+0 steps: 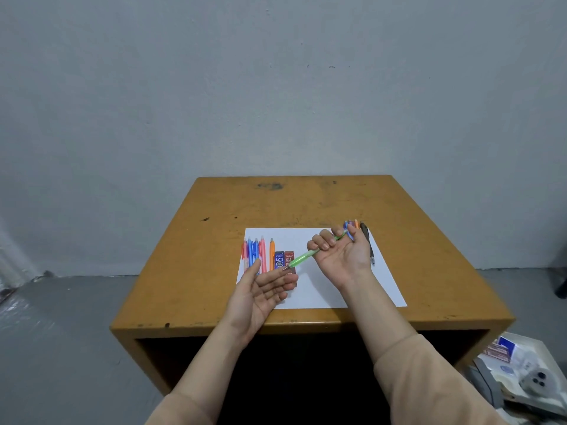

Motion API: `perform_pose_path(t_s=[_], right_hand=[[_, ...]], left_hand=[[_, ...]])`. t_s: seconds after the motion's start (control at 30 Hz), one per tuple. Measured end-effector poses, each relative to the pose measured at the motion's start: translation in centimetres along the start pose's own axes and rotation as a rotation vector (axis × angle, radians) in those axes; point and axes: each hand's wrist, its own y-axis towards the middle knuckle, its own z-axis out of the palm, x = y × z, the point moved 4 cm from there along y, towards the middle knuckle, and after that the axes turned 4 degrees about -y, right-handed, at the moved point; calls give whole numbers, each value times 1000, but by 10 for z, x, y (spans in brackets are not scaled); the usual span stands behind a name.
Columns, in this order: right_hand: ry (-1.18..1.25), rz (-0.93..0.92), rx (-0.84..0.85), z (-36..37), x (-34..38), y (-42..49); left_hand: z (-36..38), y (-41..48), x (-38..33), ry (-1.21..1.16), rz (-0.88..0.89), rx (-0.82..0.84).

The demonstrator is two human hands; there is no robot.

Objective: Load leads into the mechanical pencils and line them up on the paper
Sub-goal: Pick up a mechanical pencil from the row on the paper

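Right hand [343, 256] over the paper [322, 291], fingers curled round a green pencil [302, 259], left hand [267, 289] flat and relaxed under its tip, row of pencils [257, 256] along the paper's left edge, two lead cases [283, 260] just beside them, spare pencils [366, 237] at its far right corner, yellow table [214, 240].
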Motion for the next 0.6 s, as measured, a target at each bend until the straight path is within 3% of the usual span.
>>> perform_pose_path(t_s=[0.6], right_hand=[[34,34,-19,-12,-4,5]], left_hand=[[-10,7,5,44,30,-10]])
